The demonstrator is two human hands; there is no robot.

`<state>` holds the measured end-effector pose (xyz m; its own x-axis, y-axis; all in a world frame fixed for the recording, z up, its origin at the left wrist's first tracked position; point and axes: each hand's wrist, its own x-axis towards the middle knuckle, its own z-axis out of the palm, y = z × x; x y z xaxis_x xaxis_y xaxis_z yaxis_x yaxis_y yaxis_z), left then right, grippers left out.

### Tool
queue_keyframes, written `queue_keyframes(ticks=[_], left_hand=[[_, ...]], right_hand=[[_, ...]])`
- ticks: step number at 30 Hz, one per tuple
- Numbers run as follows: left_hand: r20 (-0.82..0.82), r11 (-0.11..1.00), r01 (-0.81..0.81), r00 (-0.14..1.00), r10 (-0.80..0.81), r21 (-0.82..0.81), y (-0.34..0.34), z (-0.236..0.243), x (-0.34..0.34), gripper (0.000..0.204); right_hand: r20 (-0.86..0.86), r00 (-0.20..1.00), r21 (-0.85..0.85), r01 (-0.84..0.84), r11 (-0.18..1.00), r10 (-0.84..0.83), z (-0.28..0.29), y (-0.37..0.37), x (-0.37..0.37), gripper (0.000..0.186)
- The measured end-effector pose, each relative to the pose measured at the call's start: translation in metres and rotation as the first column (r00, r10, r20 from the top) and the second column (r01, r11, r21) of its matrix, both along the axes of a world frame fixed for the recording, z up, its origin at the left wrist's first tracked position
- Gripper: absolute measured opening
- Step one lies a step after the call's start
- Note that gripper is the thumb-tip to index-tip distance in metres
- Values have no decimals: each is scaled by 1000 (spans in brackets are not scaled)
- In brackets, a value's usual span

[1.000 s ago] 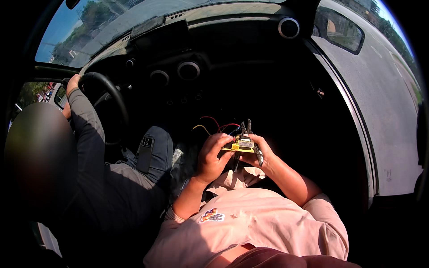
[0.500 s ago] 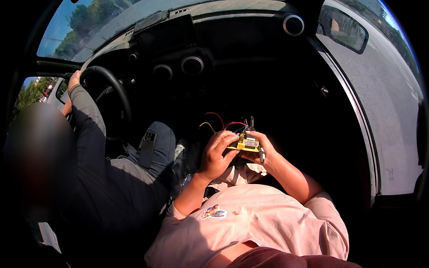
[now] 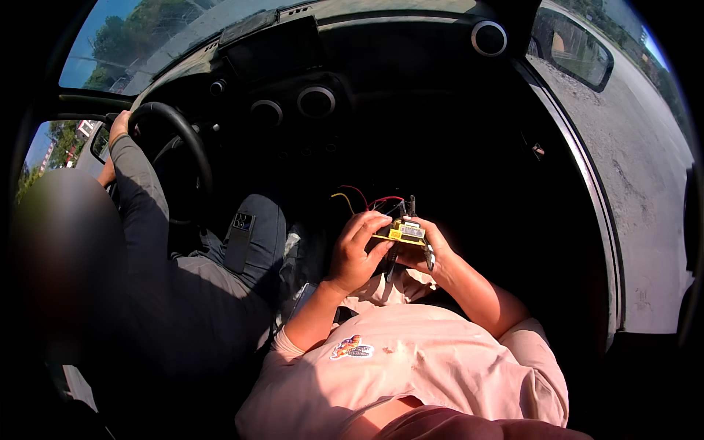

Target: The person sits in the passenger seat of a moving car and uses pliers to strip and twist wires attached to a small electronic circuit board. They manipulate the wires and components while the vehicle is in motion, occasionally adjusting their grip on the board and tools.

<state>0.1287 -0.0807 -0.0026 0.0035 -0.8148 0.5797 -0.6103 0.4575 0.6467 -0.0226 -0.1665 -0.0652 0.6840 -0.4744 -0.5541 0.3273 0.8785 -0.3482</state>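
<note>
Over my lap, both hands hold a small yellow-and-black electronic module (image 3: 405,232) with red, yellow and other thin wires rising from its back. My left hand (image 3: 356,253) grips its left end, with bent fingers on top and thumb near the lower edge. My right hand (image 3: 438,248) wraps round its right side, partly hidden behind it. Dark upright pieces at the module's back (image 3: 412,204) and a dark-and-silver piece (image 3: 429,255) at its right, perhaps tools, are too small to make out; another dark piece hangs below.
I sit in a vehicle's passenger seat. To my left a person (image 3: 136,183) holds the steering wheel (image 3: 196,147), with a dark phone (image 3: 238,246) on their thigh. The dashboard screen (image 3: 268,53) and round vents are ahead; the door (image 3: 568,165) is at my right, with road outside.
My hands and the module have shifted slightly right and up in the view. The road and scenery outside have changed; the other person still holds the wheel.
</note>
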Motion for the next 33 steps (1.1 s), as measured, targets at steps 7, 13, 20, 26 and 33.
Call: queue_keyframes(ticks=[7, 13, 20, 26, 33], left_hand=[[45, 999, 4, 999, -2, -42, 6, 11, 2, 37], [11, 1000, -3, 1000, 3, -24, 7, 9, 3, 36], [60, 999, 10, 998, -7, -43, 5, 15, 4, 37], [36, 999, 6, 999, -4, -42, 4, 13, 5, 37], [29, 997, -10, 999, 13, -78, 2, 12, 6, 36]], right_hand=[[-34, 999, -34, 13, 999, -14, 27, 6, 7, 34], [-121, 993, -55, -18, 998, 12, 33, 6, 6, 32], [-86, 996, -79, 3, 997, -10, 36, 6, 5, 32], [-57, 998, -91, -16, 996, 11, 34, -1, 7, 35], [-68, 998, -86, -20, 996, 14, 40, 1, 8, 32]])
